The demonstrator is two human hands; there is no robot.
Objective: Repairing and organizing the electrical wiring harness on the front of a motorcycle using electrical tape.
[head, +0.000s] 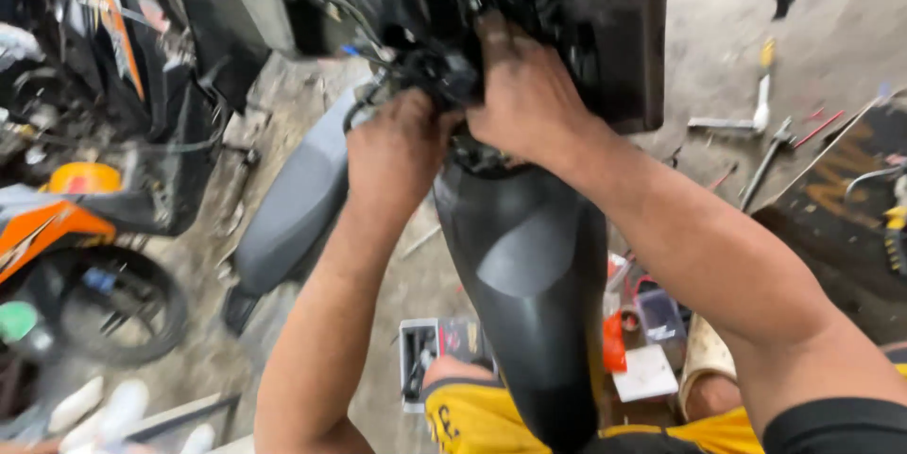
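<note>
Nearest the camera, the person's knees in yellow shorts (472, 421) flank a black scooter body panel (529, 274) that runs up between both forearms. Beside it on the concrete floor (831, 29) lie a small open parts box (420, 359) and some red and clear plastic containers (642, 317).

Higher up, the left hand (397, 147) curls into a fist-like grip on the tangle of black wiring and fittings (439, 67) at the scooter's stripped front end. The right hand (529, 95) presses over the same cluster, fingers bent in and hidden, so exactly what they pinch cannot be told.

Judging by the bare frame and loose cables, the covers are already off, while the work on the wiring seems midway.

Farther off, hand tools (756, 114) are scattered on the floor, and an orange motorcycle (57, 218) stands at the left.
</note>
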